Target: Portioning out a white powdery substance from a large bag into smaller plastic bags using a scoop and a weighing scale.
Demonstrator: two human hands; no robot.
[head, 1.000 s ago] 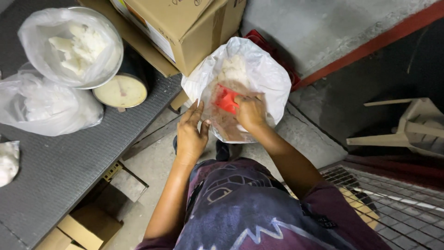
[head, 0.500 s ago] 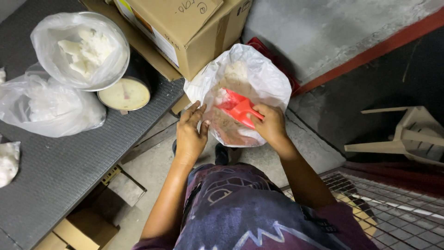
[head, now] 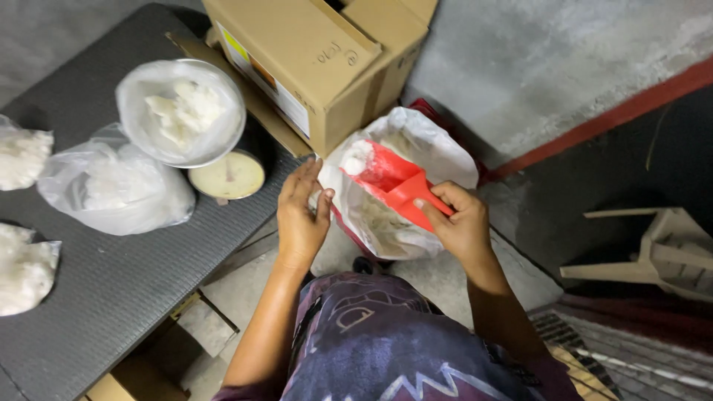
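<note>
My right hand (head: 459, 221) grips the handle of a red plastic scoop (head: 386, 180), lifted out above a large clear plastic sack (head: 438, 152) of whitish stuff. A small white heap lies at the scoop's front end. My left hand (head: 301, 215) holds the sack's near left rim, fingers spread. To the left, a clear bag with white lumps (head: 180, 111) rests on the pan of a round dial scale (head: 226, 177).
A dark ribbed table (head: 111, 275) carries several filled clear bags (head: 111, 186). A big cardboard box (head: 312, 56) stands behind the sack. A pale plastic chair (head: 653, 249) lies at the right. A small cardboard box (head: 111, 388) sits under the table.
My right hand has drawn the red scoop up out of the sack, now carrying white stuff. The view has shifted left and up. My left hand stays on the sack's rim.
</note>
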